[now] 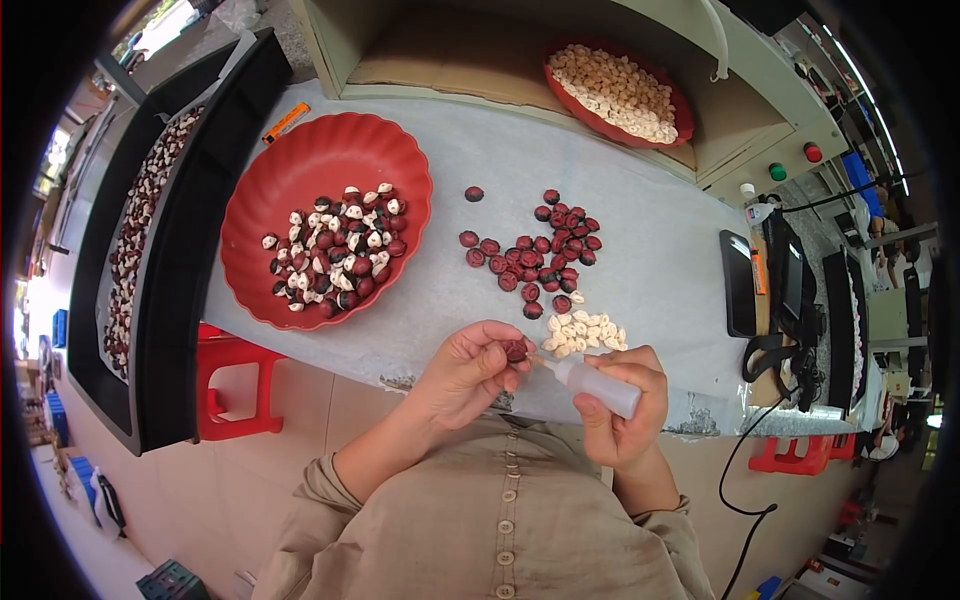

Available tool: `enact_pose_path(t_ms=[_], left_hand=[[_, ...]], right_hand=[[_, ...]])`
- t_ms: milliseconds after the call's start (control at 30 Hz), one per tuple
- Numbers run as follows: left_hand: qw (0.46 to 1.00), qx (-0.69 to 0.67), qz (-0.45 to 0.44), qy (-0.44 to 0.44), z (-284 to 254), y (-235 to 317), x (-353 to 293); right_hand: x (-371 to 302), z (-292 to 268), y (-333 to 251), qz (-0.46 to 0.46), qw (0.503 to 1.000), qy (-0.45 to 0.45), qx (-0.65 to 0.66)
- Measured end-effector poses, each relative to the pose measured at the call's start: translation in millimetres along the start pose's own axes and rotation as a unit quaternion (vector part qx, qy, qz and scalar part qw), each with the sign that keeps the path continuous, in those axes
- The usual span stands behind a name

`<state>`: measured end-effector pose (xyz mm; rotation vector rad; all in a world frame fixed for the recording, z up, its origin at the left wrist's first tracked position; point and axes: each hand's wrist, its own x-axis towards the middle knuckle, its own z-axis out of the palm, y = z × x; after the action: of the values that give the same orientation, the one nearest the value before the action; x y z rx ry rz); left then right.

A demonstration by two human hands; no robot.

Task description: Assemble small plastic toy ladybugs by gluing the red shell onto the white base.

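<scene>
Between the fingertips of my left hand is a small dark red round piece, held over the table's near edge. My right hand grips a translucent squeeze bottle, whose thin nozzle points left at that piece. Just beyond my hands lies a pile of small cream-coloured pieces. Farther off, several loose dark red round pieces are spread on the table. To the left, a scalloped red bowl contains red and black pieces with cream parts on them.
A long black bin filled with similar pieces stands at the left. On the shelf of a pale cabinet sits a red tray heaped with cream pieces. A black phone lies at the right. A red stool stands below left.
</scene>
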<state>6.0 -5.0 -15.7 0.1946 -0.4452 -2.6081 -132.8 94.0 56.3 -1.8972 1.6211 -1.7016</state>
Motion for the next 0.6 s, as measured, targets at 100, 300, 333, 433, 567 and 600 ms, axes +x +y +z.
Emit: enact_pose_path(t_ms=[100,300,333,433,567,600], left_hand=[[1.000,0.003,0.003,-0.001,-0.4,-0.4,0.1],[1.000,0.014,0.009,0.008,0.3,-0.5,0.2],[1.000,0.014,0.008,0.008,0.3,-0.8,0.0],[1.000,0.014,0.013,0.013,-0.2,-1.1,0.0],[1.000,0.013,0.008,0.006,-1.3,-1.3,-0.6],[1.000,0.011,0.007,0.004,-1.3,-1.2,-0.7]], right_hand=[[0.5,-1.5,0.8,-0.001,1.000,-0.001,-0.013],[4.0,-5.3,-2.0,-0.005,0.999,-0.012,-0.033],[4.3,-6.3,-2.7,-0.005,0.999,-0.012,-0.033],[5.8,-8.5,-4.4,0.002,0.999,-0.024,-0.044],[5.2,-9.5,-4.9,0.009,0.999,-0.028,-0.035],[4.7,-9.7,-4.7,0.011,0.999,-0.028,-0.032]])
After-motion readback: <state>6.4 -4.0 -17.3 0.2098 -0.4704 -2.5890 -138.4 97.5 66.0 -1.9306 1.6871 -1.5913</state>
